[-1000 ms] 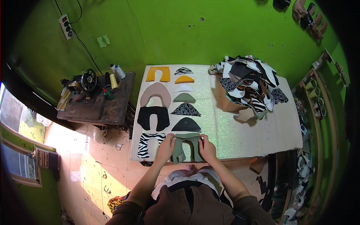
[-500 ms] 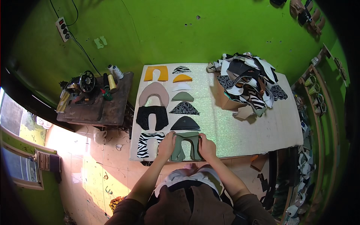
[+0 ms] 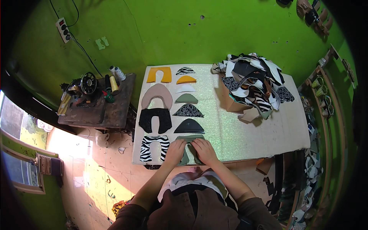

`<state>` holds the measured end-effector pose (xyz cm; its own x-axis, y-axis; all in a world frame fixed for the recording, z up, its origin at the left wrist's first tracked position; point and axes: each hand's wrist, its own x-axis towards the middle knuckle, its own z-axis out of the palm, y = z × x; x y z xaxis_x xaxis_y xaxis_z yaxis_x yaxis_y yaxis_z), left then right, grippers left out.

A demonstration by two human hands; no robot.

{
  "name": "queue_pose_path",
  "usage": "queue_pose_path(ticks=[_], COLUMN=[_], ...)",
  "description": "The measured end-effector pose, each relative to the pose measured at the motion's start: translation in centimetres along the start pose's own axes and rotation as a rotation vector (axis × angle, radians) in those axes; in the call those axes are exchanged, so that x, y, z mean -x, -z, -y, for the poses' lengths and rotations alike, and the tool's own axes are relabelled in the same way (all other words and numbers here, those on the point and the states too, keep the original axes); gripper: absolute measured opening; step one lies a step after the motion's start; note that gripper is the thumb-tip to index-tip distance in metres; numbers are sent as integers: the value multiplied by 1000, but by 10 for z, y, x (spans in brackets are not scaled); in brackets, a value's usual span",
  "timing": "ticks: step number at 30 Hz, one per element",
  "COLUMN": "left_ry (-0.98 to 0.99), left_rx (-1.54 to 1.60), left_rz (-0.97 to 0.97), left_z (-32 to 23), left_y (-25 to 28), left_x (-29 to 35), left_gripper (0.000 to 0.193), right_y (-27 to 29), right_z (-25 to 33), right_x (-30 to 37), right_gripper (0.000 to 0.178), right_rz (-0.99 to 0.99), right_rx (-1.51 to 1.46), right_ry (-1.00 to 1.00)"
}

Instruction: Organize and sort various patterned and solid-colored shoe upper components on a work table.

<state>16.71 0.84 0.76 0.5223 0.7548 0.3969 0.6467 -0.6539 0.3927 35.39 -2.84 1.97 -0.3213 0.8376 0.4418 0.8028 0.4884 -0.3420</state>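
A stack of green U-shaped fabric pieces (image 3: 190, 137) lies at the near edge of the table, its two legs pointing toward me. My left hand (image 3: 176, 151) is closed on the left part of its arch, and my right hand (image 3: 204, 151) on the right part. The hands nearly meet over the stack and hide much of it; both thumbs are out of sight. Left of it is a zebra-print U-shaped piece (image 3: 154, 139), below a black one (image 3: 155, 115). Just beyond the green stack sits a dark half-round piece (image 3: 189, 127).
Two columns of cut pieces run up the table (image 3: 230, 142), including a beige arch (image 3: 157, 91), a yellow U (image 3: 160, 72) and a patterned half-round (image 3: 188, 110). A box (image 3: 232, 104) heaped with scraps (image 3: 255, 82) stands at right. Leftward is a sewing machine (image 3: 82, 86) with thread cones.
Both hands have slid inward from the outer sides of the green stack onto its upper arch, coming closer together. The other pieces stay where they were.
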Motion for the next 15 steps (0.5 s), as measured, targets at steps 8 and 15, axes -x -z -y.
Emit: queue_pose_path(ticks=[8, 15], left_ry=[-57, 5], left_rx=[-248, -290], left_rz=[93, 188], left_z=[-8, -6], left_y=[-2, -4], left_x=[3, 7], left_gripper=[43, 48], right_y=[-8, -12], right_z=[-6, -4], right_x=[4, 7], right_gripper=[46, 46], right_rz=[164, 198], right_rx=[-1, 10], right_ry=[-42, -130])
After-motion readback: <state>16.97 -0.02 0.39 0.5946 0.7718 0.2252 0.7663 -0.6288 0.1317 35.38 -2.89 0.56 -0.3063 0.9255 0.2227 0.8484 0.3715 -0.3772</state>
